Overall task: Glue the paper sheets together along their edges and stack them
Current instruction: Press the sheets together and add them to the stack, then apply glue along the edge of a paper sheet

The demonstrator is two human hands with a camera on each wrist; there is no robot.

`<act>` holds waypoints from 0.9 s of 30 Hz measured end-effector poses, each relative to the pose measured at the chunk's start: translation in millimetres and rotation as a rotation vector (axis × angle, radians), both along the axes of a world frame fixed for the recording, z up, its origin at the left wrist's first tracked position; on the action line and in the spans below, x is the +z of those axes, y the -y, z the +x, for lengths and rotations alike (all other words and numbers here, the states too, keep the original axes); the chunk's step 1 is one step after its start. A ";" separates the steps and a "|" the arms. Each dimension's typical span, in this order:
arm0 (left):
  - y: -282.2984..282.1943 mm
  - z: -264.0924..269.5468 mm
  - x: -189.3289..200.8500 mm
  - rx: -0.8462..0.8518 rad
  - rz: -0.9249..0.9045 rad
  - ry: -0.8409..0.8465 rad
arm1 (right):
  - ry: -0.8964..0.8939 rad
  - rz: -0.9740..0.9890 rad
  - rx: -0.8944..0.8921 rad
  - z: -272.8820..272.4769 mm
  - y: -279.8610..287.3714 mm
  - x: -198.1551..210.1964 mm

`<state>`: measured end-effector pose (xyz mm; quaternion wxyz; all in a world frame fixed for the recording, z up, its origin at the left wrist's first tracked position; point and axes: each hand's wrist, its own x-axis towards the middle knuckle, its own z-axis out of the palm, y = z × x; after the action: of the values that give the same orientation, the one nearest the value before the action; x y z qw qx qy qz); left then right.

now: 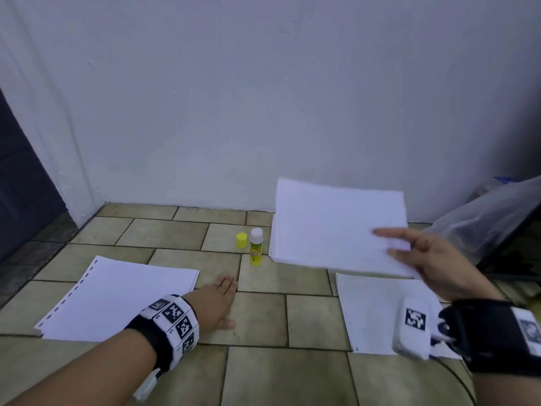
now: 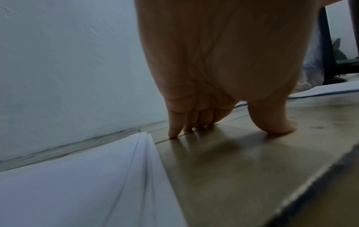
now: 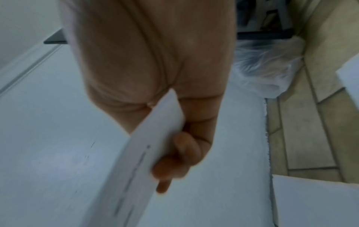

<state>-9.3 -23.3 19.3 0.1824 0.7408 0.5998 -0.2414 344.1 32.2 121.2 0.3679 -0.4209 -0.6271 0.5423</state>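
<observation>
My right hand [image 1: 421, 256] pinches the near right corner of a white paper sheet [image 1: 336, 224] and holds it in the air above a stack of sheets [image 1: 273, 244] by the wall; the right wrist view shows the sheet [image 3: 147, 153] between thumb and fingers [image 3: 174, 165]. My left hand [image 1: 218, 300] rests flat on the tiled floor, its fingers [image 2: 174, 129] straight, just right of a stack with punched edges [image 1: 117, 297]. An uncapped yellow glue stick [image 1: 256, 247] stands upright beside its yellow cap [image 1: 241, 240]. Another sheet [image 1: 371, 312] lies under my right wrist.
A white wall [image 1: 263, 98] runs along the back of the tiled floor [image 1: 263, 317]. A clear plastic bag [image 1: 483, 218] and dark furniture legs stand at the right. A dark doorway [image 1: 23, 186] is at the left.
</observation>
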 end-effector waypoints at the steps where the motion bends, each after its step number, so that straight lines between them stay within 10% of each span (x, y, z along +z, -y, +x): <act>1: -0.8 0.7 2.0 -0.003 0.004 0.001 | -0.045 0.038 -0.075 -2.4 -10.4 3.3; 8: -7.4 8.4 10.5 -0.012 0.057 -0.024 | 0.357 0.115 -0.431 -40.1 -91.0 -13.3; 27: -16.3 10.9 0.1 0.024 0.093 -0.050 | 1.151 -0.035 -0.153 -70.5 -151.9 -105.1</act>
<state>1.6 -7.0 19.4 0.1353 0.7350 0.6235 -0.2295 273.6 184.0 16.1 -0.0011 -0.6982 -0.6850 0.2080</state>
